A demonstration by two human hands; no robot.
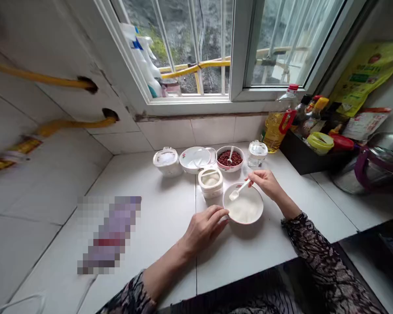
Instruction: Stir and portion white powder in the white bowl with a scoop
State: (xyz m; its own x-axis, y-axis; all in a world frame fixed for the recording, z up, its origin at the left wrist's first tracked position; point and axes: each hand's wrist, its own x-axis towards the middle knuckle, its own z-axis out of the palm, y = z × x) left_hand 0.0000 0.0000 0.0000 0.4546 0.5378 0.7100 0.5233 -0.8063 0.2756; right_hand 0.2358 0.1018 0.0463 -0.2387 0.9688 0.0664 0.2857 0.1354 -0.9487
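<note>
A white bowl (245, 211) of white granules stands on the tiled counter. My right hand (263, 182) pinches the handle of a small white spoon (235, 195), its scoop over the bowl's left part. At the bowl's left rim, my left hand (208, 226) holds the edge between thumb and fingers. Just behind is a square white container (211, 185) with pale contents. Farther back, a bowl of red beans (229, 158) has another white spoon in it. Beside that bowl sit a white dish (190, 160) with a clear lid, and a lidded container (167, 162).
A clear jar (257, 152) and an oil bottle (275, 126) stand at the back right, beside a black box (303, 155) of condiments. A metal pot (353, 174) is at far right. A blurred purple object (113, 233) lies at left.
</note>
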